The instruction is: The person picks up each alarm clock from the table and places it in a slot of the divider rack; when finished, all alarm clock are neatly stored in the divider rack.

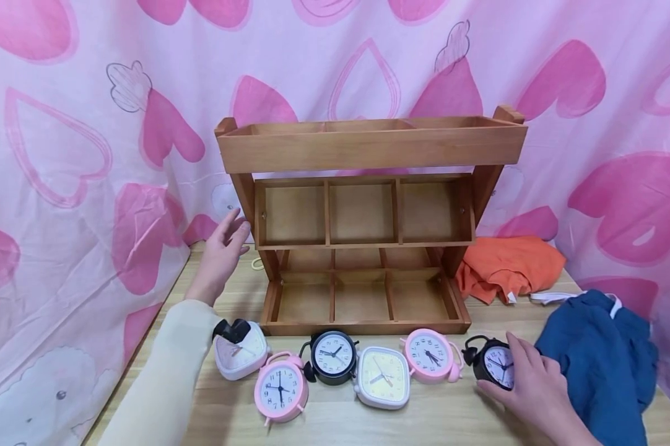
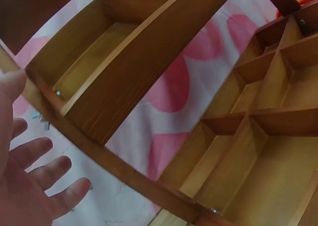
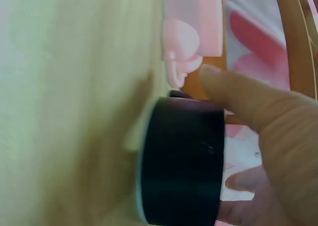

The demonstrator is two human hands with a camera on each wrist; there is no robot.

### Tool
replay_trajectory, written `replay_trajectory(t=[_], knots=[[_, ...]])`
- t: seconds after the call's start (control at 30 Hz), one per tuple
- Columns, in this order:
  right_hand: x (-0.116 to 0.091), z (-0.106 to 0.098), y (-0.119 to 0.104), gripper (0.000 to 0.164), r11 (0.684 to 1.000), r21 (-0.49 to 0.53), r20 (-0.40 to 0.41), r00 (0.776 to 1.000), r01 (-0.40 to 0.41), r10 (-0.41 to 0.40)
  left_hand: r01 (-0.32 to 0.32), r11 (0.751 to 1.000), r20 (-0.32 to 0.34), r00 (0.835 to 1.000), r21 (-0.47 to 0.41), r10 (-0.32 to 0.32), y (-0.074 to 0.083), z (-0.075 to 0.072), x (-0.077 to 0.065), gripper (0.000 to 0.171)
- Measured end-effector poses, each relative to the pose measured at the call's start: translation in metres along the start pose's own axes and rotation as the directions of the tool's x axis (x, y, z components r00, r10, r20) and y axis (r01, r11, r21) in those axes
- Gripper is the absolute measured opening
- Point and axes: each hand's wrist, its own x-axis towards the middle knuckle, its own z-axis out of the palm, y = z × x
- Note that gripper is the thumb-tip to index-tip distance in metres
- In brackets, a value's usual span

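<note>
My right hand [image 1: 535, 381] is at the rightmost black alarm clock [image 1: 496, 364], its thumb and fingers at the edges of the case. In the right wrist view the dark case [image 3: 184, 161] fills the space beside the thumb [image 3: 243, 97]; part of the fingers is hidden behind it. My left hand [image 1: 219, 257] is raised beside the left upright of the wooden shelf [image 1: 368, 152], fingers spread and holding nothing. In the left wrist view those fingers [image 2: 49, 174] lie near the shelf's side post [image 2: 129, 174], without clear contact.
Along the shelf's front lie a white clock [image 1: 240, 359], a pink clock [image 1: 281, 390], a black clock [image 1: 333, 357], a square white clock [image 1: 383, 378] and another pink clock [image 1: 430, 355]. Orange cloth [image 1: 508, 266] and blue cloth [image 1: 597, 365] lie right. A heart-patterned curtain [image 1: 179, 56] hangs behind.
</note>
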Motion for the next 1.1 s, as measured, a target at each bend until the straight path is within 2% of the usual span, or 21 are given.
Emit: replay_trajectory(t=[0.17, 0.4, 0.53, 0.6, 0.7, 0.77, 0.83, 0.9, 1.1], knots=[[0.003, 0.005, 0.005, 0.128, 0.997, -0.016, 0.075, 0.994, -0.078, 0.079, 0.014, 1.0, 0.037, 0.999, 0.005, -0.014, 0.002, 0.007, 0.003, 0.069], [0.007, 0.003, 0.007, 0.128, 0.986, 0.021, 0.113, 0.98, -0.165, 0.162, 0.024, 1.0, 0.057, 0.998, 0.001, -0.025, 0.0, 0.01, 0.004, 0.067], [0.003, -0.006, 0.005, 0.125, 0.979, 0.051, 0.115, 0.975, -0.197, 0.19, 0.035, 0.999, 0.064, 0.997, 0.002, -0.035, -0.002, 0.011, 0.005, 0.066], [0.0, -0.015, 0.004, 0.12, 0.984, 0.071, 0.055, 0.986, -0.161, 0.158, 0.038, 0.999, 0.062, 0.997, -0.001, -0.038, -0.003, 0.011, 0.004, 0.067], [-0.003, -0.026, -0.003, 0.109, 0.992, 0.108, -0.105, 0.992, -0.058, 0.07, 0.039, 0.999, 0.055, 0.998, -0.008, -0.038, -0.005, 0.01, 0.004, 0.066], [0.001, -0.033, -0.01, 0.103, 0.992, 0.125, -0.219, 0.976, 0.026, 0.002, 0.041, 0.999, 0.05, 0.998, -0.011, -0.04, -0.005, 0.009, 0.004, 0.066], [0.008, -0.039, -0.021, 0.1, 0.987, 0.143, -0.273, 0.961, 0.078, -0.037, 0.041, 0.999, 0.049, 0.998, -0.006, -0.041, -0.006, 0.009, 0.004, 0.066], [0.02, -0.044, -0.032, 0.099, 0.98, 0.163, -0.283, 0.957, 0.117, -0.067, 0.036, 0.999, 0.052, 0.998, -0.002, -0.036, -0.005, 0.009, 0.003, 0.066], [0.058, -0.045, -0.061, 0.104, 0.966, 0.218, -0.164, 0.981, 0.137, -0.101, 0.03, 1.0, 0.062, 0.998, -0.003, -0.03, -0.006, 0.009, 0.003, 0.066]])
